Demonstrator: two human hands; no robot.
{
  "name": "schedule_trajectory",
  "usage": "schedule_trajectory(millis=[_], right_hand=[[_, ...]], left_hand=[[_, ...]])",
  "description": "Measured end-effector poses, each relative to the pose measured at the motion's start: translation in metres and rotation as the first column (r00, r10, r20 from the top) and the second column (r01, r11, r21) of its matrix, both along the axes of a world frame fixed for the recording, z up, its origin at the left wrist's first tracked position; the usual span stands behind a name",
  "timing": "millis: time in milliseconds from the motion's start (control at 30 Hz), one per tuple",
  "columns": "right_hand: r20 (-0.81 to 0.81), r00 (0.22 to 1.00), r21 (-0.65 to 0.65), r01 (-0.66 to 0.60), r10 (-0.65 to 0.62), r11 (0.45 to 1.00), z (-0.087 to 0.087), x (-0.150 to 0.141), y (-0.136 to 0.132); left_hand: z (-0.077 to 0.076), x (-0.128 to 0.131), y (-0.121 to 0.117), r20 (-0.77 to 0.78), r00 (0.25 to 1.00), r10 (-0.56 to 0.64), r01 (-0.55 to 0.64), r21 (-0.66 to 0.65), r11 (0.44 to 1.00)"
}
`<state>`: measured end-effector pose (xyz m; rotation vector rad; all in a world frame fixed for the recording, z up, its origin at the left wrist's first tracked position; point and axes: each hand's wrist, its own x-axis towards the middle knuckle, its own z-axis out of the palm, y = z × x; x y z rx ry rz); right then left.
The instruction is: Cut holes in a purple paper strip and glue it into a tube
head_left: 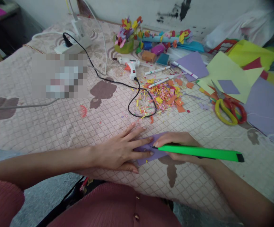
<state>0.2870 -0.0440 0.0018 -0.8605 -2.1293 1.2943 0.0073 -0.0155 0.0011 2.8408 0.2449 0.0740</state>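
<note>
My left hand (122, 148) lies flat with fingers spread, pressing on a small purple foam or paper sheet (142, 160) near the table's front edge. Wrapped around a bright green utility knife (198, 152) is my right hand (177, 138), close to the left fingertips. The knife's dark tip meets the purple sheet between the left fingers. Its long handle points to the right, ending in a black cap. Part of the sheet is hidden under both hands, and a tiny yellow scrap sits by its lower edge.
Beyond the hands lie colourful paper scraps (162, 94), a white glue gun (131, 66) with a looping black cord, and several markers (159, 70). Scissors (230, 108) rest on coloured sheets (233, 75) to the right. A power strip (72, 45) and green flower pot (124, 46) stand at the back.
</note>
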Motion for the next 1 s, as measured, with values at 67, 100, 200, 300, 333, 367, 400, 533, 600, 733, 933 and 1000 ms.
schedule_trajectory(millis=[67, 100, 200, 300, 333, 367, 400, 533, 600, 733, 933, 1000], right_hand=[[-0.008, 1.0, -0.014, -0.008, 0.008, 1.0, -0.0012, 0.0008, 0.0006], [-0.019, 1.0, -0.016, -0.011, 0.011, 1.0, -0.0018, 0.0011, 0.0009], [-0.052, 0.998, -0.017, -0.023, 0.022, 1.0, -0.0029, 0.0015, 0.0012], [-0.056, 0.998, -0.018, -0.021, 0.02, 1.0, -0.0035, 0.0016, 0.0015], [-0.058, 0.998, -0.018, -0.021, 0.02, 1.0, -0.0035, 0.0016, 0.0016], [-0.059, 0.998, -0.018, -0.021, 0.02, 1.0, -0.0034, 0.0016, 0.0017], [-0.059, 0.998, -0.021, -0.021, 0.02, 1.0, -0.0032, 0.0014, 0.0018], [-0.048, 0.999, -0.009, -0.015, 0.014, 1.0, -0.0005, -0.0002, 0.0012], [-0.035, 0.999, 0.011, -0.006, 0.007, 1.0, 0.0008, -0.0012, 0.0003], [-0.02, 1.0, 0.02, -0.006, 0.006, 1.0, 0.0006, -0.0014, -0.0006], [-0.05, 0.999, -0.002, -0.019, 0.019, 1.0, -0.0032, 0.0009, 0.0014], [-0.052, 0.998, -0.005, -0.023, 0.022, 1.0, -0.0041, 0.0017, 0.0018]], left_hand=[[0.0004, 0.0002, 0.0, 0.0, 1.0, 0.0, 0.0, 0.0, 1.0], [0.0007, 0.0003, 0.0, -0.001, 1.0, 0.001, -0.001, -0.002, 1.0], [0.0015, 0.0005, 0.0, -0.012, 1.0, 0.004, -0.004, -0.011, 1.0], [0.0017, 0.0005, 0.0, -0.015, 1.0, 0.005, -0.005, -0.013, 1.0], [0.0017, 0.0006, -0.0001, -0.015, 1.0, 0.006, -0.006, -0.012, 1.0], [0.0017, 0.0007, -0.0001, -0.017, 1.0, 0.007, -0.007, -0.011, 1.0], [0.0017, 0.0008, -0.0002, -0.02, 1.0, 0.008, -0.008, -0.01, 1.0], [0.0017, 0.0009, -0.0008, -0.024, 1.0, 0.005, -0.005, -0.008, 1.0], [0.0017, 0.0005, -0.0012, -0.025, 1.0, 0.007, -0.007, -0.009, 1.0], [0.0014, -0.0005, -0.0015, -0.023, 1.0, 0.013, -0.014, -0.018, 1.0], [0.0008, -0.0005, -0.0009, -0.017, 1.0, 0.013, -0.013, -0.012, 1.0], [0.0011, -0.0003, -0.001, -0.021, 1.0, 0.018, -0.018, -0.01, 1.0]])
